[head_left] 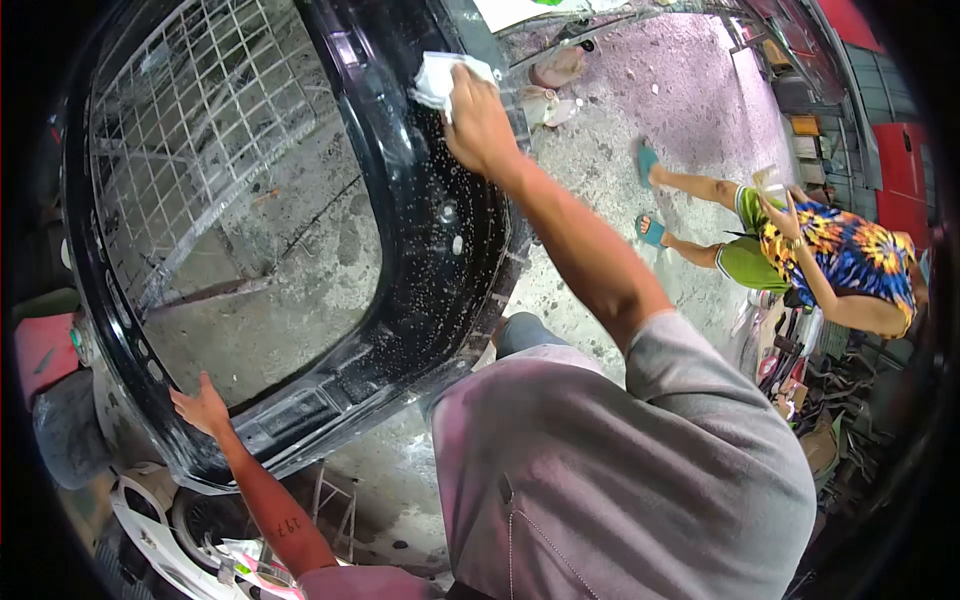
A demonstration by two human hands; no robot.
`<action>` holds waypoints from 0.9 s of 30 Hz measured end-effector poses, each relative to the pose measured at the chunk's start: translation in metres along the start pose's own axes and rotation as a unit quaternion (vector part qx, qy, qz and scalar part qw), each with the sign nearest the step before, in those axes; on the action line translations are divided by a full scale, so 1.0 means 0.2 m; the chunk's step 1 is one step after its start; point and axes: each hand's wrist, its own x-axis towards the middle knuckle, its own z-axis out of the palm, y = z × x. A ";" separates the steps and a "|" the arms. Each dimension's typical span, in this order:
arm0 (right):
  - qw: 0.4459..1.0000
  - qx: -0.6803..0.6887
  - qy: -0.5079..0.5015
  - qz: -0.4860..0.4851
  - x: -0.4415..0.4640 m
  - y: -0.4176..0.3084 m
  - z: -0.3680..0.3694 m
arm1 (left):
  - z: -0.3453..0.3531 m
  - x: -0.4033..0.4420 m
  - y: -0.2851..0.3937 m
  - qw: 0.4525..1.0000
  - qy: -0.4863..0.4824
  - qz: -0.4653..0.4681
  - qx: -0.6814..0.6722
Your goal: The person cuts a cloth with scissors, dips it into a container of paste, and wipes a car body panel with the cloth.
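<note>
A large black panel frame (430, 230) with a wide opening fills the left and centre, its dark surface dotted with water drops. At its upper right part, my right hand (480, 120) presses a white cloth (440, 80) onto the glossy surface, fingers closed over it. My left hand (203, 408) rests at the lower left corner of the frame's inner edge, fingers spread, holding nothing. Between the hands lies the wet, curved lower right corner of the frame.
Another person (840, 250) in a flowered shirt stands at the right, holding a small object. A metal grid (220, 90) shows through the opening. Scrap parts (850, 410) lie at the right; a white motorcycle fairing (150, 530) is at the lower left.
</note>
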 end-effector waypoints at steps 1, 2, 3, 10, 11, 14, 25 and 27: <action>1.000 0.008 0.014 0.002 -0.14 -0.06 -0.06 | 0.01 0.01 -0.01 1.000 0.006 0.000 -0.004; 0.999 0.023 -0.006 0.025 -0.30 -0.11 -0.10 | 0.02 0.00 -0.01 1.000 0.009 0.002 -0.006; 0.998 0.039 -0.028 0.050 -0.40 -0.13 -0.13 | 0.02 -0.01 -0.02 1.000 0.010 0.005 -0.007; 0.991 -0.043 -0.031 0.120 -0.10 0.00 -0.02 | 0.01 0.00 -0.02 1.000 -0.003 0.008 -0.009; 0.992 -0.054 -0.018 0.115 -0.06 0.04 0.02 | 0.00 0.00 0.00 1.000 -0.003 0.011 -0.006; 0.991 -0.032 -0.049 0.116 -0.26 0.01 -0.06 | -0.04 -0.02 0.03 1.000 0.009 0.000 0.004; 0.993 -0.081 -0.049 0.076 0.27 0.23 0.08 | 0.02 0.03 -0.02 1.000 -0.006 0.023 0.016; 0.995 -0.037 -0.040 0.087 0.17 0.19 0.05 | -0.01 0.03 -0.06 0.999 -0.016 0.026 0.021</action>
